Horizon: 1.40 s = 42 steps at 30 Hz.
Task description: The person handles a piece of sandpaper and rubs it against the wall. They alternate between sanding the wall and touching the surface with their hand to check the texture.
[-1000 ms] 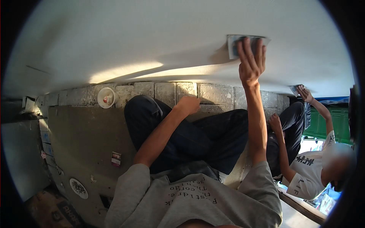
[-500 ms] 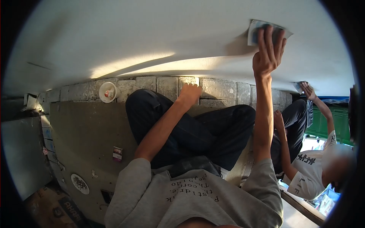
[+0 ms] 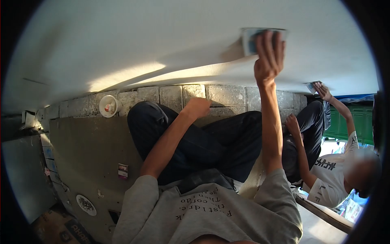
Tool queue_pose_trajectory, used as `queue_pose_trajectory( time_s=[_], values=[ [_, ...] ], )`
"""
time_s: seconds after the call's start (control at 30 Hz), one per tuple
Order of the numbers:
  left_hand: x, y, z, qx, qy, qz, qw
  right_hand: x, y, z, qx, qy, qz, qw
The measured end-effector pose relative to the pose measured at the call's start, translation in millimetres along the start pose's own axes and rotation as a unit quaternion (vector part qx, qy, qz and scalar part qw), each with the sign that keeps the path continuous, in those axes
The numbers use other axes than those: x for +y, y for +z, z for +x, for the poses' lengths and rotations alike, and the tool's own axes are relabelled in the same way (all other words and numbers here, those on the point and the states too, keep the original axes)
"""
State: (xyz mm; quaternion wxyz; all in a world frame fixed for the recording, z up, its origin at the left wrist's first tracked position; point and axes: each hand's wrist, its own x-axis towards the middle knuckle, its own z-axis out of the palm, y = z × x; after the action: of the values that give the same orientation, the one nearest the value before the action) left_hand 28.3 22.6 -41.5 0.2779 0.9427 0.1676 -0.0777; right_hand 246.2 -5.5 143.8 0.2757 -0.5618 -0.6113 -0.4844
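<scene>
My right hand [image 3: 269, 61] presses a sheet of sandpaper [image 3: 248, 42] flat against the pale wall [image 3: 162, 32], arm stretched out and fingers over its bluish back. My left hand [image 3: 198, 107] is curled into a loose fist above my knees, close to the grey paving blocks [image 3: 225, 95]; nothing shows in it. My crossed legs in dark trousers [image 3: 162, 138] lie below the wall. To the left, a white plastic cup [image 3: 115, 106] with something reddish and white inside stands at the wall's foot.
A co-worker [image 3: 325, 175] sits at the right, one hand holding a similar sheet [image 3: 312, 87] to the wall. A cigarette pack [image 3: 122, 171] and a round drain cover [image 3: 86, 205] are on the floor at left. A cardboard box [image 3: 61, 229] stands at lower left.
My right hand has slid left and slightly down the wall with the sandpaper. My left hand stays curled near my knees. The view has shifted a little.
</scene>
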Motion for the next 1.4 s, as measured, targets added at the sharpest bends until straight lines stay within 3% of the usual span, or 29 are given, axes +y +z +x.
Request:
queue_pose_trajectory(
  time_s=[0.03, 0.1, 0.17, 0.23, 0.3, 0.37, 0.43, 0.47, 0.57, 0.7, 0.77, 0.87, 1.0, 1.03, 1.1, 1.13, 1.17, 1.2, 1.23, 1.3, 1.4],
  values=[
    [-1, 1, 0, 0.000, 0.002, 0.000, 1.000, 1, -2, 7, 0.022, 0.034, -0.036, 0.999],
    [-4, 2, 0, 0.006, 0.008, -0.008, 1.000, -8, 32, -15, 0.101, 0.017, 0.058, 0.993],
    [-4, 0, 1, -0.003, 0.008, 0.002, 1.000, -28, 36, -56, -0.026, -0.054, 0.170, 0.984],
    [-4, -2, 1, -0.011, 0.006, 0.013, 1.000, -49, 22, -65, -0.173, -0.152, 0.115, 0.966],
    [-3, -3, 0, -0.029, 0.003, 0.013, 0.999, -46, 15, -60, -0.189, -0.155, 0.120, 0.962],
    [-2, -3, -1, -0.025, -0.003, 0.012, 1.000, -28, 20, -54, -0.091, -0.133, 0.066, 0.985],
    [-2, -2, 1, -0.023, -0.006, 0.010, 1.000, 2, 20, -18, 0.028, -0.039, 0.032, 0.998],
    [-3, 0, 2, -0.031, -0.004, 0.009, 0.999, 8, 6, 11, 0.041, 0.022, 0.007, 0.999],
    [-2, -2, 2, -0.044, -0.005, 0.011, 0.999, 14, 9, 56, 0.176, 0.037, -0.013, 0.984],
    [-5, 5, 2, -0.030, 0.006, 0.014, 0.999, -39, 29, -33, -0.079, -0.070, 0.143, 0.984],
    [-1, 1, -2, -0.031, 0.005, 0.006, 0.999, -59, 17, -37, -0.180, -0.197, 0.131, 0.955],
    [1, -10, -3, -0.036, -0.007, -0.003, 0.999, -40, 12, -24, -0.127, -0.147, 0.109, 0.975],
    [5, -10, 0, -0.068, -0.024, -0.010, 0.997, 11, -4, 52, 0.048, 0.006, 0.005, 0.999],
    [6, -11, -2, -0.070, -0.022, -0.010, 0.997, 14, -5, 66, 0.105, 0.011, -0.012, 0.994],
    [8, -13, -5, -0.053, -0.022, -0.008, 0.998, 8, 9, 53, 0.131, 0.037, 0.014, 0.991],
    [7, -12, -5, -0.052, -0.020, -0.007, 0.998, -1, 22, 26, 0.102, 0.005, 0.044, 0.994],
    [4, -8, -4, -0.044, -0.011, -0.007, 0.999, -16, 34, -3, 0.090, -0.009, 0.218, 0.972],
    [2, -5, -3, -0.037, -0.003, -0.007, 0.999, -32, 39, -37, 0.039, -0.040, 0.160, 0.986],
    [2, -3, -2, -0.037, -0.002, -0.007, 0.999, -46, 32, -64, -0.095, -0.102, 0.092, 0.986],
    [1, -7, 0, -0.052, 0.002, 0.006, 0.999, -57, 11, -67, -0.212, -0.107, 0.104, 0.966],
    [5, -12, -6, -0.036, -0.003, -0.013, 0.999, -20, 15, -50, -0.109, -0.096, 0.072, 0.987]
  ],
)
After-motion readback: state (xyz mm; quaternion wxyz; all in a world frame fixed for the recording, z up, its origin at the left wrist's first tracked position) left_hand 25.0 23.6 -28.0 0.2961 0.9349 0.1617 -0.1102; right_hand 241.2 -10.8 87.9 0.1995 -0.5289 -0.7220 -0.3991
